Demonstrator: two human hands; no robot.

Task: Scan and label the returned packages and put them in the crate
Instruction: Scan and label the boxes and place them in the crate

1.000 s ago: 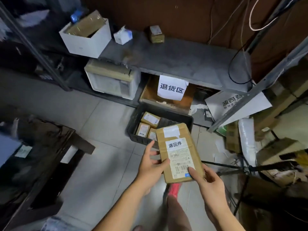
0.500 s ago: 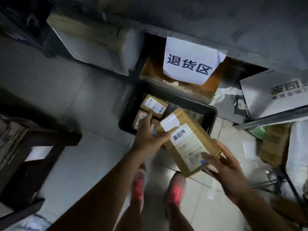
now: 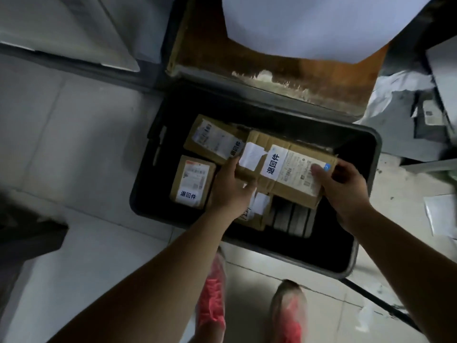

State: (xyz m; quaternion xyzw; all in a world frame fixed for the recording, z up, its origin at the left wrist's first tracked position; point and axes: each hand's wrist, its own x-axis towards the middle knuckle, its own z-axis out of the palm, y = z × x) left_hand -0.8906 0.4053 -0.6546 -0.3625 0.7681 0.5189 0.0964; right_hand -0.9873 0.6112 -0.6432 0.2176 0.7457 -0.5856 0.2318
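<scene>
A long brown cardboard package [image 3: 277,154] with a white return label and a shipping label lies across the inside of the black crate [image 3: 368,154]. My left hand [image 3: 231,189] grips its left end and my right hand [image 3: 342,186] grips its right end, thumb on the shipping label. Below it sit other labelled packages: one at the back left [image 3: 212,137], one at the front left [image 3: 191,181], and a third [image 3: 257,214] mostly hidden under my left hand.
The crate stands on a pale tiled floor [image 3: 81,149] against a low shelf with a brown box [image 3: 321,78] and a hanging white paper sign [image 3: 309,23]. A white appliance [image 3: 74,28] is at the upper left. Loose papers [image 3: 442,214] lie at right. My red shoes [image 3: 212,300] are just in front.
I have leaned down over the crate. Both hands carried the long package forward and lowered it into the crate, turning it to lie sideways over the packages there.
</scene>
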